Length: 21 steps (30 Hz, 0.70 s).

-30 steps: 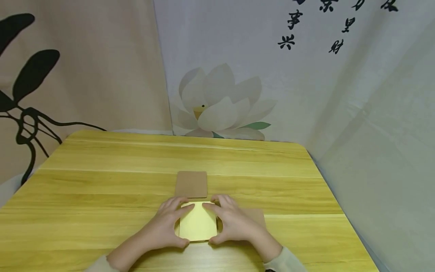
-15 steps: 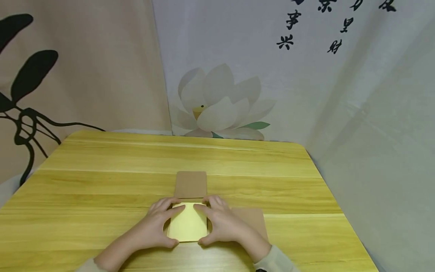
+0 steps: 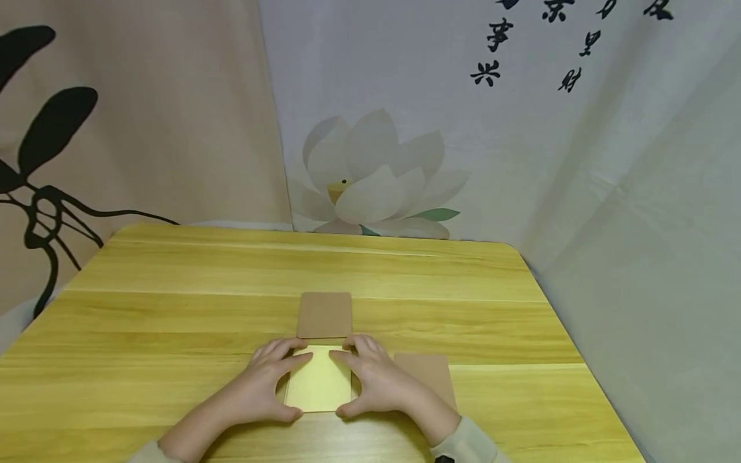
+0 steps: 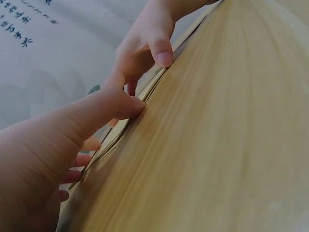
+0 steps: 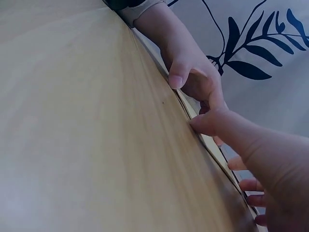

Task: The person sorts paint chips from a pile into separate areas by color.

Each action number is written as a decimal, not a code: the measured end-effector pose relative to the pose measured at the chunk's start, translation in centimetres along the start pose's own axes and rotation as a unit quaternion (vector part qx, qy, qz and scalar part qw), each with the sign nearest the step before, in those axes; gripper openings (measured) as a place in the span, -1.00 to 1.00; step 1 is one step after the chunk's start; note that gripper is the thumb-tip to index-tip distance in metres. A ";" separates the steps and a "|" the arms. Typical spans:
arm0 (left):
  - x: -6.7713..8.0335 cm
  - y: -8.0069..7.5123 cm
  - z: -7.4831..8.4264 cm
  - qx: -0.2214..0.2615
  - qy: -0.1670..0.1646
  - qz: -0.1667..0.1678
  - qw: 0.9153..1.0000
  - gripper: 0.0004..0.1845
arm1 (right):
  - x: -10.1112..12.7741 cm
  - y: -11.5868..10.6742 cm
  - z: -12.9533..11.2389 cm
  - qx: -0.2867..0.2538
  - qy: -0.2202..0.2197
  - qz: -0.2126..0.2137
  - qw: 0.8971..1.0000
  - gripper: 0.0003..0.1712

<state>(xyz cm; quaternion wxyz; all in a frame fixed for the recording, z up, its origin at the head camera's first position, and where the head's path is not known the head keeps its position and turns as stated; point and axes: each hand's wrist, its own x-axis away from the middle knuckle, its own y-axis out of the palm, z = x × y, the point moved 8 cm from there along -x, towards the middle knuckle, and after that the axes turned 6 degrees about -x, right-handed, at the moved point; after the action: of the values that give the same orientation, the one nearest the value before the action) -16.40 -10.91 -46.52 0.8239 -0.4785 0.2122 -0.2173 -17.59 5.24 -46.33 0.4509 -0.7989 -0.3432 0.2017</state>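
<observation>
A yellow square sheet of paper (image 3: pixel 320 386) lies near the table's front, with a thin brown edge showing under its left side. My left hand (image 3: pixel 260 389) grips its left side, the thumb at the near left corner and the fingertips around the far left one. On the other side my right hand (image 3: pixel 379 381) holds it the same way. In the left wrist view, layered thin edges (image 4: pixel 115 140) show between the thumb and fingers of the left hand (image 4: pixel 53 140); how many layers there are I cannot tell. The right wrist view shows the right hand (image 5: pixel 263 150) with its thumb on the near edge.
A brown cardboard square (image 3: pixel 324 315) lies flat just behind the yellow sheet. Another brown square (image 3: pixel 429 373) lies to the right, partly hidden by the right forearm. The wooden table (image 3: pixel 173 308) meets a printed cloth backdrop (image 3: pixel 405 77) behind.
Both hands have shifted left with the yellow sheet between them, bringing it roughly in line with the brown square behind. In the last half second they have hardly moved.
</observation>
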 end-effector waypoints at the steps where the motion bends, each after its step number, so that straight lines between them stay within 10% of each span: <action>1: 0.0 0.0 -0.1 0.001 -0.002 0.000 1.000 -0.05 | 0.0 0.0 0.0 -0.001 0.001 -0.001 1.000 0.09; 21: -0.8 -0.1 0.8 -0.027 0.002 0.057 0.998 -0.05 | 1.6 -1.3 0.1 0.005 -0.032 0.023 0.999 0.11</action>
<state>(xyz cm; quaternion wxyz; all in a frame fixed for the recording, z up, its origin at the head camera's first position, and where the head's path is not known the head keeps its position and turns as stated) -16.65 -9.95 -46.02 0.8215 -0.4868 0.2467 -0.1651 -17.07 6.95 -45.28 0.4389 -0.7976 -0.3377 0.2391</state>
